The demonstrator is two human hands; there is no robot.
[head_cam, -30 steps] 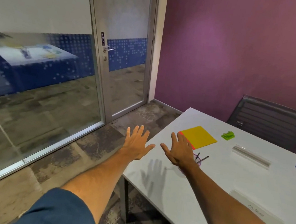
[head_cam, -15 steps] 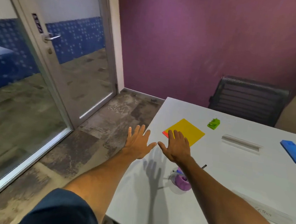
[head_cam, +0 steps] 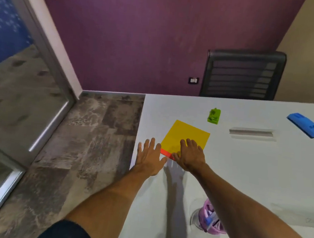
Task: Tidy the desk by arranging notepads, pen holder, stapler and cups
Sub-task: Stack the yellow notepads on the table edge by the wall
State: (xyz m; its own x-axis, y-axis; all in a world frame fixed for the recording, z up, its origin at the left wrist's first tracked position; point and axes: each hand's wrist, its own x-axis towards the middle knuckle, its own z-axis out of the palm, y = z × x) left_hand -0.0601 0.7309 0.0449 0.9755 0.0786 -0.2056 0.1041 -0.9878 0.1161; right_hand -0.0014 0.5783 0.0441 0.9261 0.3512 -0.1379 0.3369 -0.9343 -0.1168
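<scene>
Both hands spread flat near the desk's (head_cam: 244,166) left edge: right hand (head_cam: 191,155) over the yellow notepad (head_cam: 187,135), left hand (head_cam: 148,157) beside it, empty. Purple pen holder (head_cam: 209,219) stands nearer; green stapler (head_cam: 214,116) farther back.

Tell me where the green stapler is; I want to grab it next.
The green stapler sits on the white desk toward its far edge, just beyond the yellow notepad and left of the blue stapler.
</scene>
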